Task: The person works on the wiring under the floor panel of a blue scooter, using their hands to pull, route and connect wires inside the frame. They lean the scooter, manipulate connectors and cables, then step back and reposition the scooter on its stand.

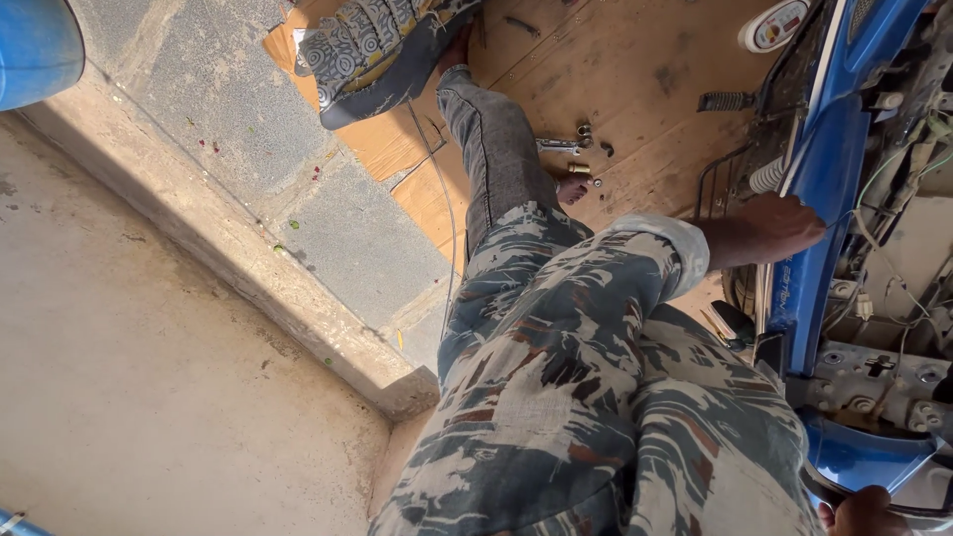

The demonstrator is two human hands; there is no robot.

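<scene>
We log our left hand (772, 226) clasped on the blue panel (829, 169), which runs upward; right hand (866, 511) seemingly closed on a dark rim (874, 508) below.

Blue scooter panel (829, 179) at three o'clock; camouflage shirt (596, 397) in grey, cream and rust at six; grey jeans (496, 149); swirl-patterned grey cushion (372, 45) at twelve; tan plywood floor (645, 69); blue barrel (35, 45) at ten

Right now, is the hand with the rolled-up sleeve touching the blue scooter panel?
Touching. The head view shows the left hand laid flat against the blue panel, fingers wrapped over its edge with no gap visible.
</scene>
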